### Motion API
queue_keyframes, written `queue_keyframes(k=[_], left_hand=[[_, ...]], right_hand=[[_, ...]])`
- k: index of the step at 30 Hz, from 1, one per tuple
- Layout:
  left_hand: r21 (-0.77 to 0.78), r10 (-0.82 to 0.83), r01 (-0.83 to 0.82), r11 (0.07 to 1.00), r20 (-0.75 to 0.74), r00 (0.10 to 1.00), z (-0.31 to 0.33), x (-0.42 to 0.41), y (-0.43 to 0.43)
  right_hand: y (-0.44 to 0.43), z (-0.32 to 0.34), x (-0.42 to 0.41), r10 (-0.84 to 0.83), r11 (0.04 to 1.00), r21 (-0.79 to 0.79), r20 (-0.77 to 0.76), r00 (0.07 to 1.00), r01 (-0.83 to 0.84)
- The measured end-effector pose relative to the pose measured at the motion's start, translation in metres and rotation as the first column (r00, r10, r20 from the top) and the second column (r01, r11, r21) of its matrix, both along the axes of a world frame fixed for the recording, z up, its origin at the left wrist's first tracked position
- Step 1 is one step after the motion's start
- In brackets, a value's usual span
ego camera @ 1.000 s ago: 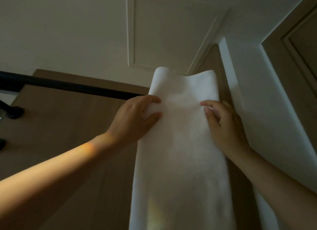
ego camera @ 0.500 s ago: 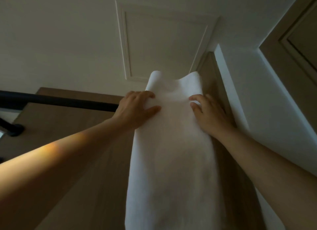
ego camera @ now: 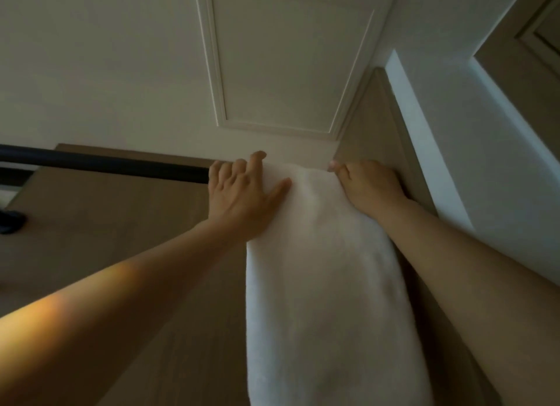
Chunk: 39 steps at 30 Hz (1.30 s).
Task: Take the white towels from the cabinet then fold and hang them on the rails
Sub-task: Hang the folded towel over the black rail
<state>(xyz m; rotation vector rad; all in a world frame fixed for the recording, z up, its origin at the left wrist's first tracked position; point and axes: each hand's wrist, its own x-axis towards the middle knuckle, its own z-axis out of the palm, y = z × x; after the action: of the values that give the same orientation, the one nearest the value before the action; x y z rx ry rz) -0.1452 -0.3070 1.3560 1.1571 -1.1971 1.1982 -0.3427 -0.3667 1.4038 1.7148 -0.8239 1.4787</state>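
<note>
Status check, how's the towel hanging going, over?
Left hand flat on white towel top, fingers spread; right hand at its right edge, fingers hidden. Towel hangs at black rail. Wood panel tight on right.

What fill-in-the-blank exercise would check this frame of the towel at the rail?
1. The towel hanging over the rail is ___ in colour.
2. The bare stretch of the dark rail runs off to the ___ of the towel.
3. The left hand and the right hand both touch the towel near its ___ end.
Missing words: white; left; top.
</note>
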Motion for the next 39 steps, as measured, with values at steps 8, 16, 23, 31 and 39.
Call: queue_keyframes(k=[8, 16, 23, 31, 39], left_hand=[[0.121, 0.222, -0.225, 0.967, 0.037, 0.974, 0.009, 0.029, 0.018], [-0.038, -0.145, 0.142, 0.989, -0.098, 0.985, -0.028, 0.003, 0.023], [0.085, -0.649, 0.849, 0.521, -0.606, 0.459, -0.029, -0.013, 0.021], [-0.037, -0.702, 0.805, 0.592, -0.515, 0.493, -0.031, -0.025, 0.026], [-0.045, -0.687, 0.782, 0.622, -0.509, 0.518, -0.03, -0.025, 0.029]], right_hand=[[0.018, -0.015, -0.004, 0.008, 0.981, 0.195, -0.109, 0.994, 0.014], [0.025, -0.016, -0.004, -0.057, 0.964, 0.252, -0.121, 0.991, 0.086], [0.03, -0.019, -0.004, -0.07, 0.958, 0.271, -0.111, 0.991, 0.098], [0.051, -0.044, -0.012, 0.178, 0.942, 0.28, 0.057, 0.982, -0.187], [0.043, -0.118, -0.018, 0.402, 0.636, 0.46, 0.488, 0.775, -0.62]])
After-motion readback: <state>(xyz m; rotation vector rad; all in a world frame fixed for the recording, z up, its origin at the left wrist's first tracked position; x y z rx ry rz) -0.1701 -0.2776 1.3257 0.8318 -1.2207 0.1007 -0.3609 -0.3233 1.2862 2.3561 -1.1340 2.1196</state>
